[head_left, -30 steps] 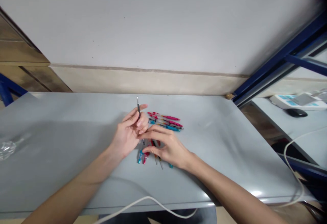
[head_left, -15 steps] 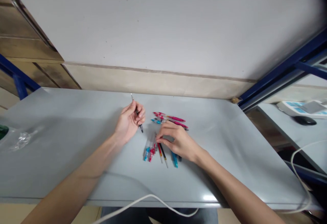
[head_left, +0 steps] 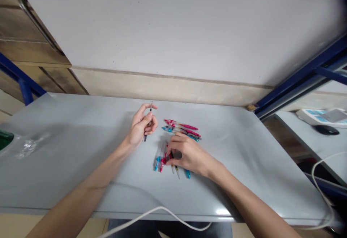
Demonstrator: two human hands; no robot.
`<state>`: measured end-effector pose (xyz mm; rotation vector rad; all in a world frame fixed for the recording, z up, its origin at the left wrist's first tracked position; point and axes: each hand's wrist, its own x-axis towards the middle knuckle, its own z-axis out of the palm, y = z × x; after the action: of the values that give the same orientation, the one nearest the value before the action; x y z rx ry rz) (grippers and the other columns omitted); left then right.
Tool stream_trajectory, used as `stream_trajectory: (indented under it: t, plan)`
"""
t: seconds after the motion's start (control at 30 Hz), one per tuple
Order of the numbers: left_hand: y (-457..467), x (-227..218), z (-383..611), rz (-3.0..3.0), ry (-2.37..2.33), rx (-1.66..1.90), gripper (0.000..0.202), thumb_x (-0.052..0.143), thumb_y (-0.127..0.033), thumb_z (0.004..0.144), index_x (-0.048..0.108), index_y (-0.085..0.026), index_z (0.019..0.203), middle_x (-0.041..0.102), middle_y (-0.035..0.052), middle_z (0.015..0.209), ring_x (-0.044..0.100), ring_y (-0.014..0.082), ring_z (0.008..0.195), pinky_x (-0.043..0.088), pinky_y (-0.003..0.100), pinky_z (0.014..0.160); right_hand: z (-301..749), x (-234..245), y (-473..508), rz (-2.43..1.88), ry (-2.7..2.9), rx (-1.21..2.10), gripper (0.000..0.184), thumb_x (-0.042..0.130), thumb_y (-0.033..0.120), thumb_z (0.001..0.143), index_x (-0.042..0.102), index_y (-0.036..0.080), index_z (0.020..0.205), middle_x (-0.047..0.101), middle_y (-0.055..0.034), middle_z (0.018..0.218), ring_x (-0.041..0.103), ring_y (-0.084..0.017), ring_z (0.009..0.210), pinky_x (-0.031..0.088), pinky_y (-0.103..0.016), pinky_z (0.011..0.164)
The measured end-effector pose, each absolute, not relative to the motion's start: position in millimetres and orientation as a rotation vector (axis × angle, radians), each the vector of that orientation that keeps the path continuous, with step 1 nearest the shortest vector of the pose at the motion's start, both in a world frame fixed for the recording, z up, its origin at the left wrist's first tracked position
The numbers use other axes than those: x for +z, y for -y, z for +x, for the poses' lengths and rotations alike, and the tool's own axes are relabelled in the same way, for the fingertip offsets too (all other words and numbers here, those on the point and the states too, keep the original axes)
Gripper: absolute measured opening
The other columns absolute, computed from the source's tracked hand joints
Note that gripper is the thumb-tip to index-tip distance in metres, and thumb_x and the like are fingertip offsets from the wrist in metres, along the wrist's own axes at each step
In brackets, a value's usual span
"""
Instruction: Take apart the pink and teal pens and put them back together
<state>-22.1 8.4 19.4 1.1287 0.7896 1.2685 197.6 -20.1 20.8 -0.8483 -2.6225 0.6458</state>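
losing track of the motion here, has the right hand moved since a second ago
Yes: the right hand has shifted to the right, judged against the table's back right corner.

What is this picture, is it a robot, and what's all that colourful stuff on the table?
No robot here, just a person's two bare hands! The camera is worn on that person's head and looks forward and down, so you see the hands from above. The left hand holds a slim, dark pen piece. The right hand curls down by clear tubes with blue or red ends, and thin sticks that look like ink refills. Its fingers hide some things, so I can't tell whether it grips one. Just beyond, red, blue and dark pens lie side by side on the grey table.
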Motion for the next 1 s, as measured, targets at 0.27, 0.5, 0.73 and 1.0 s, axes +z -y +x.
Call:
stream_trajectory:
  t: [0.27,0.5,0.73,1.0]
  plan:
    - [-11,17,-23,1.230,-0.848,1.254,0.027,0.064,-0.045,0.094,0.049,-0.023,0.094,0.058,-0.0042,0.058,0.027,0.0041,0.041,0.018,0.016,0.041,196,14,24,-0.889,2.632,0.555,0.020,0.079,0.038,0.086,0.074,0.020,0.092,0.064,-0.0039,0.086,0.054,-0.021,0.085,0.044,-0.032,0.076]
    - [-9,16,-21,1.279,-0.878,1.185,0.029,0.064,-0.047,0.094,0.050,-0.021,0.094,0.057,-0.0035,0.058,0.027,0.0044,0.042,0.018,0.018,0.043,195,18,25,-0.900,2.607,0.645,0.011,0.079,0.028,0.086,0.074,0.019,0.090,0.066,-0.0045,0.087,0.057,-0.021,0.086,0.046,-0.032,0.075]
    - [-7,16,-23,1.504,-1.017,1.153,0.025,0.054,-0.044,0.099,0.052,-0.020,0.094,0.051,-0.0047,0.060,0.036,0.0078,0.048,0.026,0.021,0.048,209,36,16,-0.960,2.046,1.181,0.013,0.080,0.029,0.084,0.072,0.020,0.088,0.073,-0.0034,0.089,0.066,-0.018,0.083,0.052,-0.033,0.079]
    - [6,8,-16,2.298,-1.248,0.866,0.021,0.039,-0.023,0.104,0.061,-0.022,0.106,0.067,0.0018,0.095,0.059,0.0146,0.080,0.043,0.027,0.074,217,17,-5,-1.028,1.276,1.303,0.032,0.087,0.039,0.075,0.071,0.021,0.096,0.073,-0.0023,0.080,0.069,-0.017,0.072,0.056,-0.031,0.070]
